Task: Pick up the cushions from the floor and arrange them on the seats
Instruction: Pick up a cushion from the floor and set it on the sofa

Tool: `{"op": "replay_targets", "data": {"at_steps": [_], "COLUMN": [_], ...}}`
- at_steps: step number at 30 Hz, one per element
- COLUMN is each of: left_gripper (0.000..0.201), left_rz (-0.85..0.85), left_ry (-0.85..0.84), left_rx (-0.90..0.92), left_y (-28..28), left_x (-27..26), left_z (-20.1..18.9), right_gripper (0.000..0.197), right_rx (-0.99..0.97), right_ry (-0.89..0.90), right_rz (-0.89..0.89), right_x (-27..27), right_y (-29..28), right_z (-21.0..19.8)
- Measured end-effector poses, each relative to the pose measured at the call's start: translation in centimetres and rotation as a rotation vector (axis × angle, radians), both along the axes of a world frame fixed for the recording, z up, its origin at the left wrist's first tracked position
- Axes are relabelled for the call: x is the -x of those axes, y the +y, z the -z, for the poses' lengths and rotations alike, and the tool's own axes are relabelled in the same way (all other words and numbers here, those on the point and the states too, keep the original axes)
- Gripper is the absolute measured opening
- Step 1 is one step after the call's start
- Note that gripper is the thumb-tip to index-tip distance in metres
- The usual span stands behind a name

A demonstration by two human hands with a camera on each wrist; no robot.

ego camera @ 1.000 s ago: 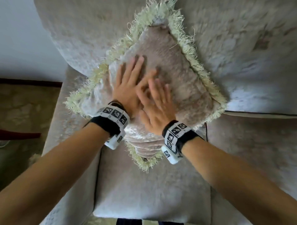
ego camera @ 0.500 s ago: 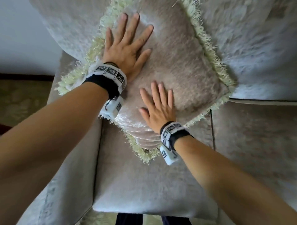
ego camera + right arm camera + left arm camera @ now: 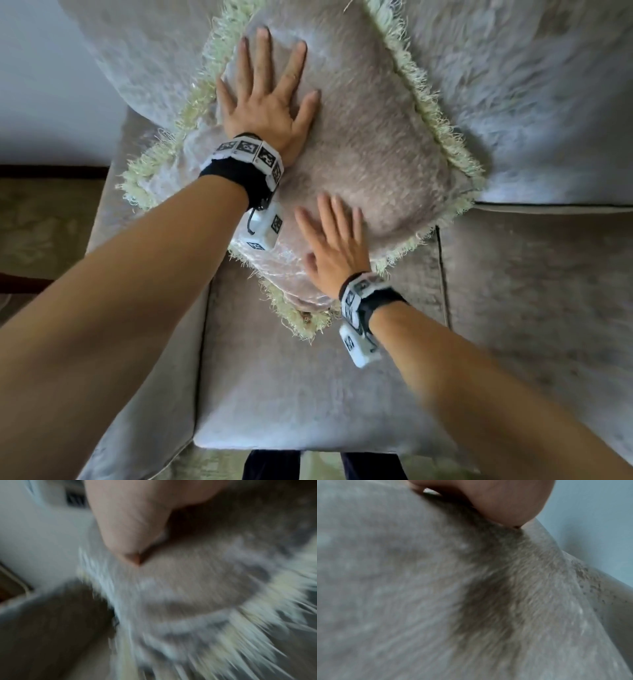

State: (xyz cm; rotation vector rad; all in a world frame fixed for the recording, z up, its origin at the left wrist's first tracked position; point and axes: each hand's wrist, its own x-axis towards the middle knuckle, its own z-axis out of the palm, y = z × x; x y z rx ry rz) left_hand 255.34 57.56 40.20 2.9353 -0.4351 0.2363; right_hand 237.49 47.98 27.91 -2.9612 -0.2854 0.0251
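A beige plush cushion [image 3: 373, 144] with a pale green fringe leans corner-down against the sofa's backrest [image 3: 531, 85], its lowest corner on the seat [image 3: 291, 394]. My left hand [image 3: 270, 92] lies flat on the cushion's upper left part, fingers spread and straight. My right hand [image 3: 329, 240] lies flat on its lower part, fingers straight and together. The left wrist view is filled with blurred cushion fabric [image 3: 436, 588] beneath the palm. In the right wrist view the blurred cushion [image 3: 188, 581] and its fringe sit under the hand.
The sofa armrest [image 3: 113, 257] runs along the left of the seat, with patterned floor [image 3: 37, 226] and a white wall [image 3: 44, 92] beyond it. A second seat cushion [image 3: 548, 308] lies to the right. My dark trouser legs [image 3: 270, 466] show at the seat's front edge.
My left hand has slid up and left across the cushion, away from the right hand. The right hand has shifted slightly lower. The cushion stays leaning on the backrest.
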Motion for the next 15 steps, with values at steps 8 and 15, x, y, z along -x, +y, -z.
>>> {"op": "replay_targets", "data": {"at_steps": [8, 15], "left_gripper": [0.067, 0.072], "left_rz": [0.000, 0.044], "left_ry": [-0.009, 0.038], "left_rx": [0.196, -0.127], "left_y": [0.2, 6.8], "left_x": [2.4, 7.3], "left_z": [-0.1, 6.4], "right_gripper": [0.015, 0.088], "right_rx": [-0.221, 0.093], "right_ry": [0.231, -0.026], "right_rz": [-0.132, 0.151], "right_x": [6.7, -3.5], "right_y": [-2.8, -10.6], "right_z": [0.7, -2.6]}}
